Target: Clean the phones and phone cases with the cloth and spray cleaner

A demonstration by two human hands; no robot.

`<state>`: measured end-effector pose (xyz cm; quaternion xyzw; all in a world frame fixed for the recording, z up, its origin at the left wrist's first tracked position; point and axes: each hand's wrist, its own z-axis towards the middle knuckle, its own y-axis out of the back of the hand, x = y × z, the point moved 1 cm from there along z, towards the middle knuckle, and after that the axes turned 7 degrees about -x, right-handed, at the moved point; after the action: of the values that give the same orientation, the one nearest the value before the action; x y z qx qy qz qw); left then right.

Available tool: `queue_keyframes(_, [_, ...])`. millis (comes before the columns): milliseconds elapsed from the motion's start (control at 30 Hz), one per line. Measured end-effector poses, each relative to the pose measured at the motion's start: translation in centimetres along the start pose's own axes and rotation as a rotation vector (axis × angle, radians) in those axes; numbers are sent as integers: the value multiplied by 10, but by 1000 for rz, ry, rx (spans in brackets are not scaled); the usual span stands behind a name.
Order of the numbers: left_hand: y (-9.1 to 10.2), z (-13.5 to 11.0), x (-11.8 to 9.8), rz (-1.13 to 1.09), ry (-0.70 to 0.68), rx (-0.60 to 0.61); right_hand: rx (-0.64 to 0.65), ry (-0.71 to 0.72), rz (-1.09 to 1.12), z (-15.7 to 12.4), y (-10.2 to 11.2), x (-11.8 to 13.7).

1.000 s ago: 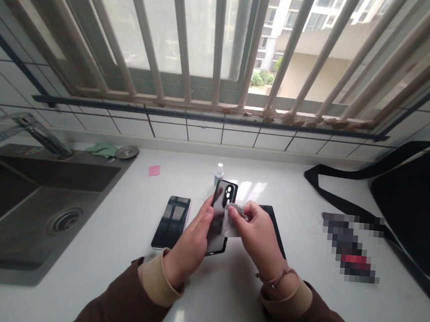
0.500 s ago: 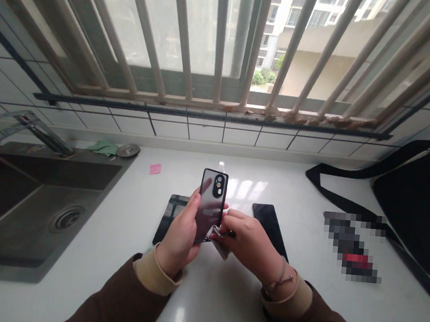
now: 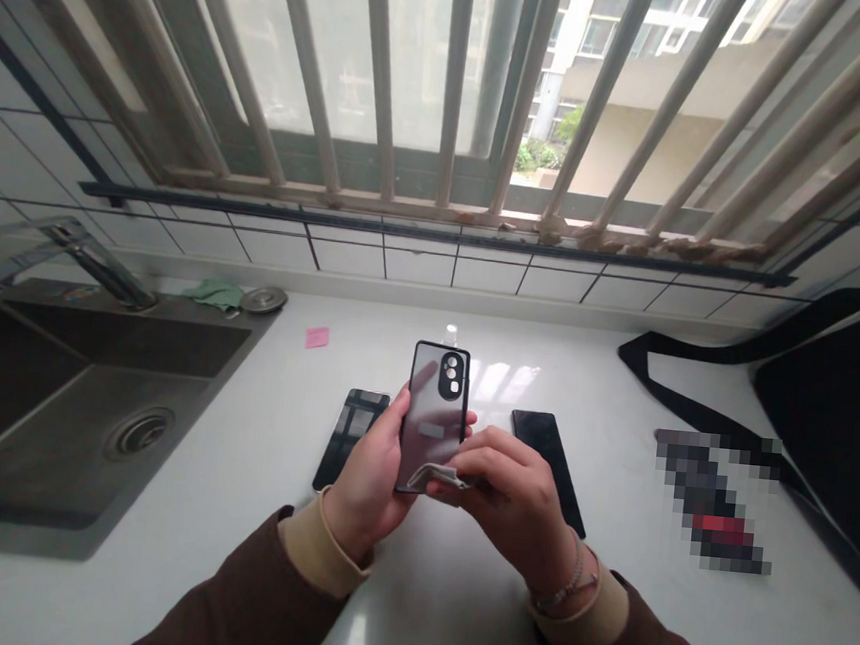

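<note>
My left hand is closed around a phone case, translucent with a black rim and a camera cutout at its top right; whether a phone sits inside I cannot tell. It is held upright with its back facing me. A small grey cloth is pinched in my right hand and lies against the lower part of the back. Behind my left hand a dark phone rests on the counter. Another black phone lies beyond my right hand, partly covered by it.
On the left is a sink with a faucet, a green cloth and a metal drain strainer. A pink note and a small clear bottle are at the back. A black bag with its strap lies right.
The cloth in my right hand has moved across onto the lower back of the phone case, and its folds have changed. The whole view has shifted slightly.
</note>
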<state>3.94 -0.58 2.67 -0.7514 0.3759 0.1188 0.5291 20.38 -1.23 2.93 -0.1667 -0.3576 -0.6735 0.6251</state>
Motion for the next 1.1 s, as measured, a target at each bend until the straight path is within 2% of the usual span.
queue_keyframes(67, [0, 0, -1, -1, 30, -8, 25, -17, 43, 2, 2, 1])
queue_keyframes(167, [-3, -1, -1, -30, 93, 42, 120, 26, 37, 5, 3, -1])
queue_keyframes(300, [-4, -1, 2, -58, 37, 55, 200, 100, -206, 5, 0, -6])
queue_keyframes(433, [-4, 0, 5, -62, 12, 64, 186, 136, -394, 0, -3, -10])
queue_keyframes(600, [-6, -2, 12, -38, 2, 97, 106, 125, -535, -1, 2, -14])
queue_keyframes(867, [-4, -6, 20, 144, -66, 174, -79, -1, -530, 5, 10, -20])
queue_keyframes(1100, [1, -10, 22, 342, 83, 253, -317, -113, -578, 7, 25, -23])
